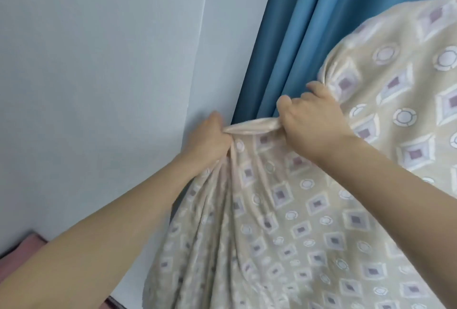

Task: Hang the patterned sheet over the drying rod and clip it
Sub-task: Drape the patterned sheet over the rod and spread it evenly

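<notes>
Gripping the patterned sheet (309, 209), your left hand (210, 140) and right hand (311, 115) each clamp its bunched top edge before the blue curtain (296, 36).

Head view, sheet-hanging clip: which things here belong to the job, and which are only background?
Job:
patterned sheet, bunched edge stretched between both hands
left hand, gripping it
right hand, gripping it

Background:
blue curtain
white wall
pink cloth, bottom left

No rod or clips visible.
</notes>
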`<state>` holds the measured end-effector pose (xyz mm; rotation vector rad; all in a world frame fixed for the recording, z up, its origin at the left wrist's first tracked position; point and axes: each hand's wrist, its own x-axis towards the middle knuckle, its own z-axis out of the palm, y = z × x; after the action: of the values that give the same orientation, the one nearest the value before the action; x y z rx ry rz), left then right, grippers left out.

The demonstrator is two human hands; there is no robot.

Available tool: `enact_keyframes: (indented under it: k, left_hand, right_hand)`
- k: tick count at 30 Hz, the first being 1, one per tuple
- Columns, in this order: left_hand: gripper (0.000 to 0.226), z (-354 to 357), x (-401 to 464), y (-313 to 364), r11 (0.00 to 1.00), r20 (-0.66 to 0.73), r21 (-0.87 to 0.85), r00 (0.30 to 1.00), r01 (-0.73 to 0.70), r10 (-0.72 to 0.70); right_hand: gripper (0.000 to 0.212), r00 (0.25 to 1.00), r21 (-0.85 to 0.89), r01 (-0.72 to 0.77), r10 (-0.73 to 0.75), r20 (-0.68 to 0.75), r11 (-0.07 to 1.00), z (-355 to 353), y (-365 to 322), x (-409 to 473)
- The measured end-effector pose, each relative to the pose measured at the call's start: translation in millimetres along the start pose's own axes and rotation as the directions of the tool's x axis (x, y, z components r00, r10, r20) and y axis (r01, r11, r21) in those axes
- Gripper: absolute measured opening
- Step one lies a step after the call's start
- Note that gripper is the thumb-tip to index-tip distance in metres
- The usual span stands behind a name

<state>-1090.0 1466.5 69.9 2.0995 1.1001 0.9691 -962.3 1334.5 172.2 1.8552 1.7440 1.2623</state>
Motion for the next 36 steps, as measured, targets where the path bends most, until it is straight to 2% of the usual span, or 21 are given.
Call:
enact_keyframes:
  k: [1, 2, 3, 4, 5, 6, 7, 8, 12, 14, 16, 19, 21, 24, 25, 27, 29, 30, 33, 36]
  left_hand:
    - [0.015, -4, -2, 4, 0.997, -0.047, -0.062, 0.998, -0.038, 0.035]
    - [0.017, -8, -5, 9, 0.994, 0.02, -0.094, 0.998, -0.056, 0.058]
    - [0.021, -12, -8, 16, 0.995, 0.198, -0.082, 0.978, -0.048, 0.063]
    - [0.028, -17, -12, 23, 0.999, 0.432, -0.028, 0.901, -0.025, 0.035]
    - [0.038, -21, -15, 29, 0.999, 0.639, 0.044, 0.769, -0.019, -0.013]
    - [0.047, -25, -17, 36, 0.996, 0.773, 0.084, 0.632, -0.032, -0.045]
    - [0.052, -28, -18, 40, 0.997, 0.832, 0.065, 0.553, -0.037, -0.034]
    - [0.055, -27, -16, 42, 1.0, 0.835, -0.002, 0.55, -0.029, 0.018]
    - [0.042, -21, -11, 51, 0.945, 0.686, -0.322, 0.7, 0.048, 0.198]
    - [0.045, -17, -8, 60, 0.908, 0.611, -0.417, 0.752, 0.04, 0.247]
    - [0.047, -12, -5, 72, 0.86, 0.525, -0.51, 0.794, 0.006, 0.306]
    - [0.033, -9, 3, 93, 0.804, 0.394, -0.593, 0.854, -0.046, 0.34]
    - [0.038, -8, 12, 103, 0.786, 0.385, -0.618, 0.86, -0.03, 0.335]
    - [0.056, -7, 25, 117, 0.725, 0.478, -0.684, 0.799, 0.08, 0.364]
    - [0.054, -7, 29, 122, 0.703, 0.496, -0.702, 0.787, 0.114, 0.368]
    - [0.035, -9, 35, 133, 0.665, 0.489, -0.733, 0.791, 0.142, 0.369]
    - [0.011, -10, 39, 141, 0.656, 0.431, -0.751, 0.81, 0.077, 0.398]
    - [0.01, -11, 41, 145, 0.679, 0.408, -0.734, 0.815, 0.024, 0.411]
    - [0.017, -15, 46, 156, 0.761, 0.356, -0.644, 0.851, -0.077, 0.387]
    - [0.022, -26, 55, 172, 0.703, 0.227, -0.708, 0.917, -0.076, 0.328]
  right_hand:
    - [0.022, 0.997, 0.025, -0.018, 0.02, -0.074, 1.0, -2, 5, 1]
    - [0.019, 0.993, 0.033, -0.018, 0.021, -0.112, 0.999, -4, 9, 1]
    - [0.014, 0.989, 0.024, -0.023, 0.026, -0.145, 0.999, -5, 10, 2]
    - [0.012, 0.986, -0.002, -0.038, 0.038, -0.161, 0.999, -5, 10, 4]
    - [0.013, 0.985, -0.027, -0.064, 0.059, -0.165, 0.998, -6, 9, 6]
    - [0.017, 0.983, -0.049, -0.089, 0.08, -0.165, 0.995, -3, 7, 7]
    - [0.023, 0.979, -0.057, -0.102, 0.09, -0.182, 0.993, 1, 5, 7]
    - [0.03, 0.972, -0.052, -0.104, 0.09, -0.215, 0.993, 6, 6, 6]
    - [0.036, 0.939, -0.004, -0.041, 0.037, -0.341, 0.999, 0, 32, 3]
    - [0.042, 0.93, 0.065, -0.029, 0.05, -0.364, 0.997, -11, 51, 1]
    - [0.046, 0.915, 0.119, -0.058, 0.1, -0.391, 0.991, -19, 66, -3]
    - [0.044, 0.863, 0.16, -0.186, 0.239, -0.445, 0.97, -29, 83, -11]
    - [0.039, 0.806, 0.203, -0.284, 0.348, -0.479, 0.937, -33, 98, -16]
    - [0.024, 0.72, 0.306, -0.354, 0.466, -0.514, 0.884, -35, 121, -26]
    - [0.021, 0.702, 0.343, -0.361, 0.495, -0.513, 0.867, -35, 126, -29]
    - [0.016, 0.674, 0.389, -0.378, 0.537, -0.506, 0.84, -32, 134, -35]
    - [0.016, 0.662, 0.42, -0.386, 0.563, -0.494, 0.822, -28, 138, -39]
    - [0.017, 0.657, 0.445, -0.388, 0.581, -0.481, 0.807, -27, 140, -40]
    - [0.017, 0.627, 0.532, -0.41, 0.652, -0.426, 0.741, -30, 147, -43]
    - [0.012, 0.641, 0.551, -0.419, 0.665, -0.383, 0.722, -33, 155, -45]
